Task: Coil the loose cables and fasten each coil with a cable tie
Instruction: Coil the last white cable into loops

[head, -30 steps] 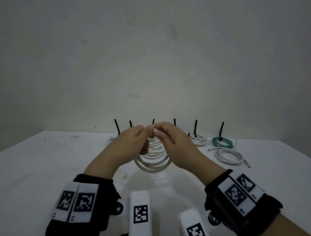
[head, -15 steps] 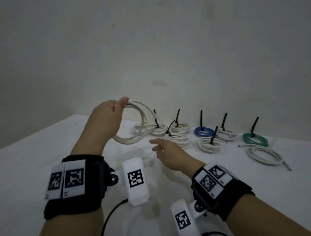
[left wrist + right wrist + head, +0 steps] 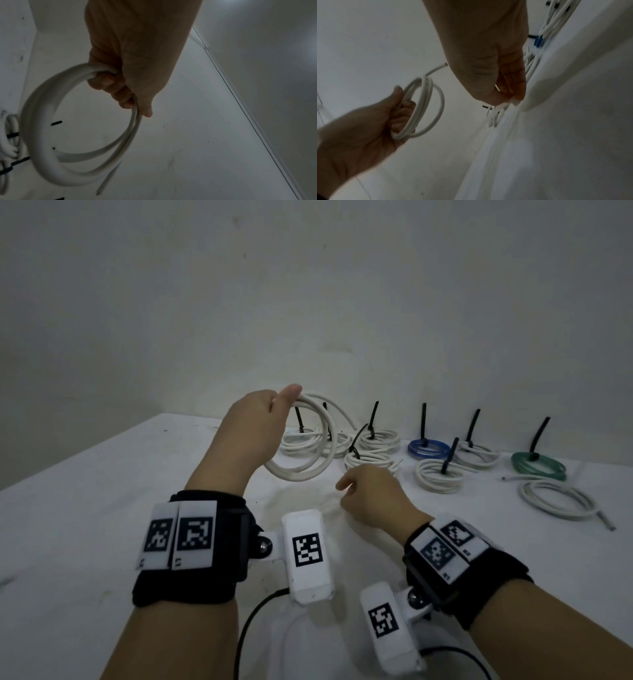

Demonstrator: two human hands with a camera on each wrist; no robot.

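While the bench [image 3: 102,491] carries tied coils [image 3: 380,440] beyond the right hand [image 3: 373,498], no containers show. Left hand [image 3: 253,433] curls round a white coil [image 3: 301,470], lifted clear of the bench, no tie on it. Right hand: low near the bench, fingers bent, possibly pinching something small; cannot tell. Risk: springy loops, free end [image 3: 102,188] dangling; a slack grip would let the coil unwind before tying.

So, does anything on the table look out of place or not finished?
Yes. At the far right a white cable lies loosely coiled with no tie, unlike the tied coils beside it. The white coil held up by the left hand also shows no tie.
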